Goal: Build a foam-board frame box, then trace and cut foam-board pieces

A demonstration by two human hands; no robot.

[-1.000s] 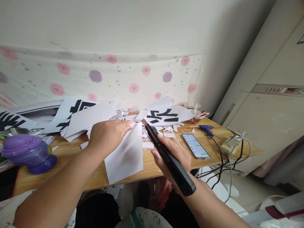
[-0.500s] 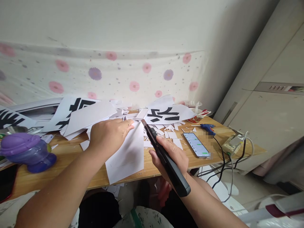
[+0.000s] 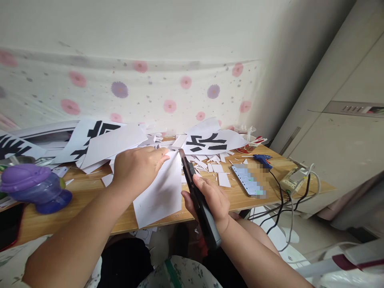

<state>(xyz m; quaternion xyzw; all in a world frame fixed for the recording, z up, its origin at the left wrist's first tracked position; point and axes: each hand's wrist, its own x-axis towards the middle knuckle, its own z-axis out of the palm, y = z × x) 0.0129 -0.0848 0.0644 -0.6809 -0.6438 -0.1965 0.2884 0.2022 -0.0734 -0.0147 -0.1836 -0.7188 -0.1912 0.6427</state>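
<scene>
A stiff white sheet [image 3: 160, 196] stands tilted at the front of the table, its lower end past the edge. My left hand [image 3: 138, 168] is closed, thumb and fingers pinching the sheet near its upper edge. In my right hand [image 3: 211, 198] is a black utility knife [image 3: 207, 224], gripped along its long body with the tip pointing away from me. The knife's narrow tip is at the sheet's upper right corner; whether it touches cannot be made out. A small white block [image 3: 179, 142] lies just beyond the tip.
White scraps [image 3: 223, 180] litter the middle. Printed sheets with black characters [image 3: 207, 142] lie behind. At right are a phone [image 3: 247, 182], a blue glue gun [image 3: 262, 161], a power strip [image 3: 292, 182] with cables and a red-patterned bowl [image 3: 247, 148]. A purple-lidded container [image 3: 36, 188] stands at left.
The knife's handle end has swung left with my right hand, so the knife points more directly away from me. My left hand stays pinched on the sheet, nearly still.
</scene>
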